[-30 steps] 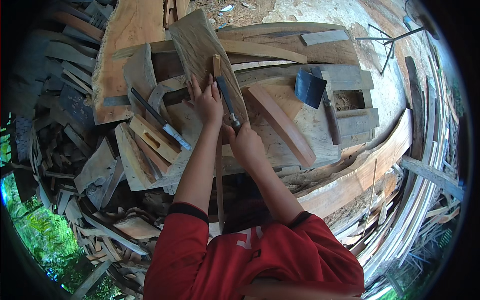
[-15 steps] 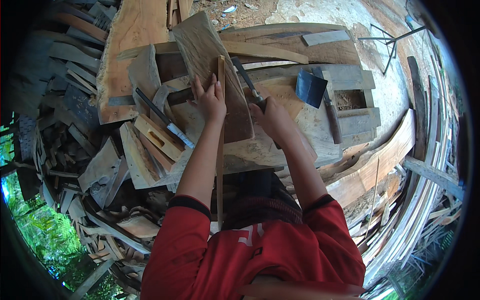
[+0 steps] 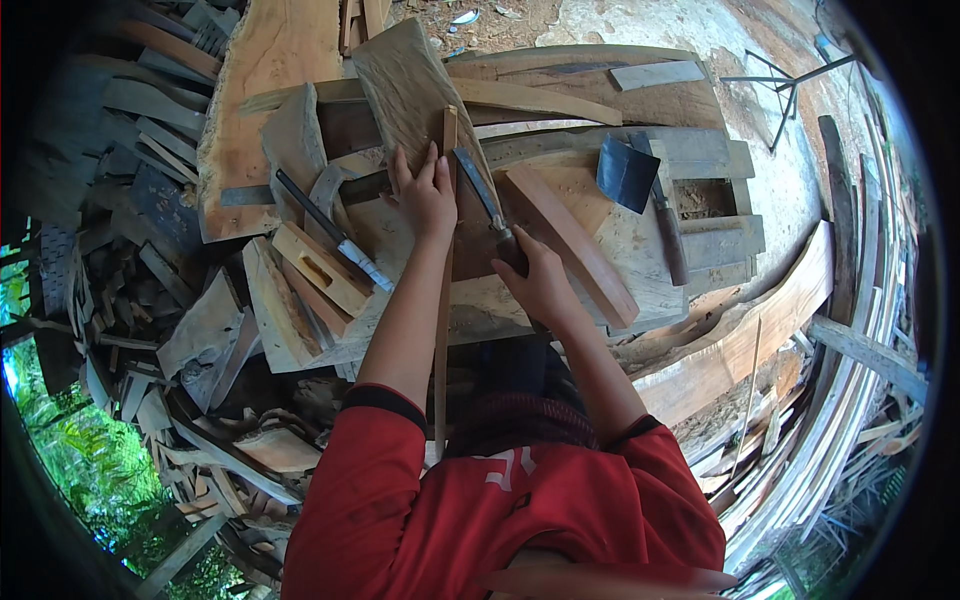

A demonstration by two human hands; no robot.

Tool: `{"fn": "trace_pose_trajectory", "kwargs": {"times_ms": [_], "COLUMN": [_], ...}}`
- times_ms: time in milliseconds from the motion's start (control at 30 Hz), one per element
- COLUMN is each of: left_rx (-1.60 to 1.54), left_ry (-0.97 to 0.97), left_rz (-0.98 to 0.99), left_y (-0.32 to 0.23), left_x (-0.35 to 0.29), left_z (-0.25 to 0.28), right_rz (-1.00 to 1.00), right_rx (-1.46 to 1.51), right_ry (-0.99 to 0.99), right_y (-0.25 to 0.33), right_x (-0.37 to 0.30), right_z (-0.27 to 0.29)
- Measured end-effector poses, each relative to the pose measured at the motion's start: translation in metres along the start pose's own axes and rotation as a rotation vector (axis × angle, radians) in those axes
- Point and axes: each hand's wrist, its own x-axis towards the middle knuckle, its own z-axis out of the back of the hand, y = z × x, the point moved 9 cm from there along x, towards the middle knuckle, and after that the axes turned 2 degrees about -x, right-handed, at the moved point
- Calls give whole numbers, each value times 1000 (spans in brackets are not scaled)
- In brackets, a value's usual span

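your left hand (image 3: 425, 195) lies flat, fingers spread and unclenched, pressing a thin wooden strip (image 3: 443, 290) against a slanted wooden slab (image 3: 410, 90) on the rough workbench (image 3: 640, 240). the strip runs lengthwise from near the slab's upper part down between your forearms toward your red sleeves (image 3: 370, 470). your right hand (image 3: 535, 280) is clenched around the handle of a long-bladed knife (image 3: 485, 200), whose blade points up and away from you, lying just beside the strip's right edge and close to your left fingers. a reddish curved plank (image 3: 570, 240) rests just right of the knife hand. farther right on the bench lies a dark-bladed hatchet (image 3: 640, 185), well apart from both hands. to your left, a flat metal ruler-like tool (image 3: 330, 232) sits across wood blocks (image 3: 315, 270), near your left forearm. offcuts and scrap boards (image 3: 150, 180) are heaped around the bench's left side.
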Motion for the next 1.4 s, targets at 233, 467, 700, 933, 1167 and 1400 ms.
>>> {"fn": "trace_pose_trajectory", "kwargs": {"times_ms": [233, 467, 700, 933, 1167, 1400], "left_rx": [19, 62, 45, 12, -9, 20], "left_ry": [3, -8, -48, -49, -38, -40], "left_rz": [9, -10, 12, -5, 8, -1], "left_y": [2, -3, 5, -1, -1, 0], "left_x": [0, -3, -3, 0, -2, -1], "left_z": [1, 1, 8, 6, 6, 6], "right_rz": [-25, -113, -142, -290, -332, -254], "right_rx": [-48, -278, -143, 222, 643, 384], "right_ry": [-60, -67, -15, 63, 122, 55], "right_y": [-2, 6, 10, -12, -1, -16], "right_x": [-1, -6, 3, 2, 24, 14], "right_z": [-13, -19, 0, -11, -21, -13]}}
